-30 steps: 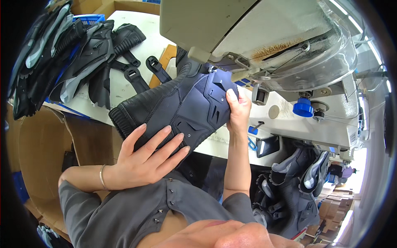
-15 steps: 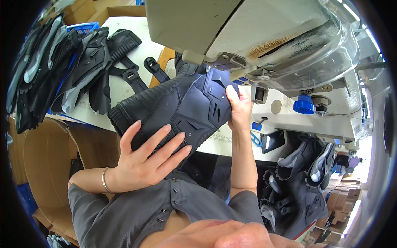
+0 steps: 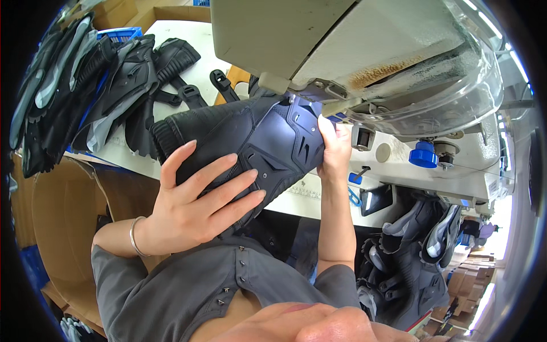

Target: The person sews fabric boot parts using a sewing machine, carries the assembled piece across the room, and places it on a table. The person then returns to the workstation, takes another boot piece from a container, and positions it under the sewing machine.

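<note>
A black boot upper, with moulded plates and stitched seams, lies tilted under the sewing machine head. Its plated end sits by the presser foot and the ribbed cuff points left. My left hand rests on its near side, fingers spread over the surface; the thumb is hidden. My right hand pinches the right edge, thumb on top and fingers partly out of sight beneath. The needle's point of contact cannot be made out.
More black and grey uppers pile up at the left, with buckled straps beside them. Others hang at the right below the table edge. A cardboard box stands at lower left. A blue knob juts from the machine.
The boot upper has turned slightly, its plated end shifting a little to the right and down. Both hands keep their places on it, my left slightly nearer its lower side.
</note>
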A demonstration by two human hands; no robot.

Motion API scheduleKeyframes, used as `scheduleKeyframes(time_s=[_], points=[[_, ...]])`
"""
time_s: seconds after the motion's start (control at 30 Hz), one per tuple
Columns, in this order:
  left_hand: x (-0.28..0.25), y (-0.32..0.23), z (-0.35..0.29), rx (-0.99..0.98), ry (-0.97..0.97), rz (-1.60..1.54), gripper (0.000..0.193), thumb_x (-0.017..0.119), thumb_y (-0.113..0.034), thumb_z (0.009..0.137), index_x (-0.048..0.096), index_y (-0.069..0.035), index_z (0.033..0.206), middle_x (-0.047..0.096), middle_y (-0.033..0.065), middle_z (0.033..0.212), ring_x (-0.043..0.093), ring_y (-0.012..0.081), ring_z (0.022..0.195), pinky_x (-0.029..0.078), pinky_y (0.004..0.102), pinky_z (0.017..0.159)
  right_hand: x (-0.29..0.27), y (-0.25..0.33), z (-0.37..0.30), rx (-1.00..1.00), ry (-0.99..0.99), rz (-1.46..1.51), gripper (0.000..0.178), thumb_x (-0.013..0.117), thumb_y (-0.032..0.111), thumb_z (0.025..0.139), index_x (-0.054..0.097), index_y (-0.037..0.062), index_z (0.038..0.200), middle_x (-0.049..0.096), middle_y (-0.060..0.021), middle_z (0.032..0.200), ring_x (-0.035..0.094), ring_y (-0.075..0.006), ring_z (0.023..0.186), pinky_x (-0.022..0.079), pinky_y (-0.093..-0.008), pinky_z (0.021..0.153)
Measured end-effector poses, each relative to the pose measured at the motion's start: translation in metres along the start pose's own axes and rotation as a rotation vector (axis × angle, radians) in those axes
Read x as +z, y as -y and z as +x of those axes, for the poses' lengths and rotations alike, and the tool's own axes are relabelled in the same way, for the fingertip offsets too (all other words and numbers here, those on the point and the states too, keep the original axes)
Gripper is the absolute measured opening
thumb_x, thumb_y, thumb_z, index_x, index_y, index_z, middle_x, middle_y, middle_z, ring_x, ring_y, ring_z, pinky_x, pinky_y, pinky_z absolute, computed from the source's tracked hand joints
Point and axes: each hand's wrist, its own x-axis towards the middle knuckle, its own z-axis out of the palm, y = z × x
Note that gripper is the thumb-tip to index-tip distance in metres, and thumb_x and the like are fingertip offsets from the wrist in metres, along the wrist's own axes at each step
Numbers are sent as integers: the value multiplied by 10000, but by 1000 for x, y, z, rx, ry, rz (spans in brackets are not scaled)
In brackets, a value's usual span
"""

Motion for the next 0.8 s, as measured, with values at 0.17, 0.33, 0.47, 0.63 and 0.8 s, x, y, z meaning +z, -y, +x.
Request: scheduleKeyframes(time_s=[0.17, 0.33, 0.47, 0.63, 0.8], points=[[-3, 0, 4, 24, 23, -31, 344, 722, -367, 686, 708, -226, 1000, 625, -9, 1138, 517, 263, 1115, 293, 546, 1009, -1, -1, 6, -45, 21, -42, 155, 639, 151, 868, 659, 7, 815, 661, -40, 736, 598, -97, 573, 486, -231, 543], [4, -11, -3, -112, -24, -37, 526, 768, -461, 554, 702, -255, 1034, 575, -1, 1114, 469, 291, 1074, 287, 538, 989, -9, -2, 8, 12, 106, -47, 109, 637, -47, 773, 635, -19, 879, 633, -22, 827, 576, -93, 705, 470, -234, 626], [3, -7, 2, -103, -36, -46, 493, 764, -425, 553, 707, -264, 1016, 574, -5, 1106, 481, 289, 1062, 296, 538, 982, -6, -4, 9, -77, -1, -43, 134, 647, 133, 858, 660, 17, 791, 658, -34, 727, 597, -96, 571, 480, -232, 532], [-1, 3, 10, -97, -37, -90, 506, 774, -389, 507, 714, -251, 990, 575, 0, 1091, 495, 295, 1045, 306, 538, 981, 6, -6, 13, -111, -149, -5, 127, 654, 114, 848, 664, 1, 791, 661, -40, 744, 609, -101, 594, 493, -242, 555], [-4, 5, 14, -100, -34, -112, 521, 784, -367, 483, 714, -242, 984, 574, 1, 1087, 494, 296, 1055, 303, 541, 989, 8, 1, 10, -80, -148, -16, 132, 645, 86, 851, 661, -45, 858, 670, -69, 816, 635, -131, 673, 521, -262, 635]])
